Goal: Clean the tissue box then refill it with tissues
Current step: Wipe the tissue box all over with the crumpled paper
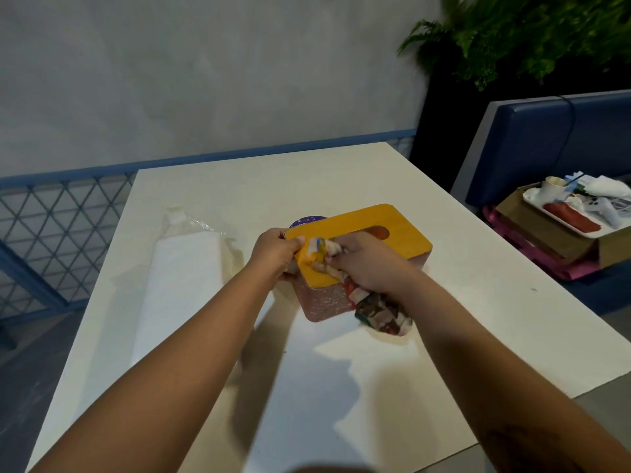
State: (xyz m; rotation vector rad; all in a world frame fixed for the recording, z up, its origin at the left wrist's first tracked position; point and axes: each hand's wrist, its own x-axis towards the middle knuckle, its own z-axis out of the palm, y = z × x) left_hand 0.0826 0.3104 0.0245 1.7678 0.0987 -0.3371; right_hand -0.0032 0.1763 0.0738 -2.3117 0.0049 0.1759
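Far left on the white table (307,179): a long pack of white tissues (181,274) in clear plastic wrap, lying flat, well apart from my work, unopened as far as I can tell.

Centre: my left hand (273,256) clamps the near-left corner of the tissue box (327,298), fingers curled round its edge. The box sits mid-table, pinkish speckled body with a yellow lid (375,233) bearing the oval slot. Behind it a round dark blue object (307,220) peeks out; it has light specks or print, too small to read.

Right of that: my right hand (370,264) is clenched on a multicoloured patterned cloth (379,312), pressed onto the lid's near end; the tail hangs down to the table.

Step, my judgement: cleaning phase, wiping the lid. Next calls for covering the remaining lid and sides, then lifting the lid off to load tissues.

No brand or legible writing anywhere.
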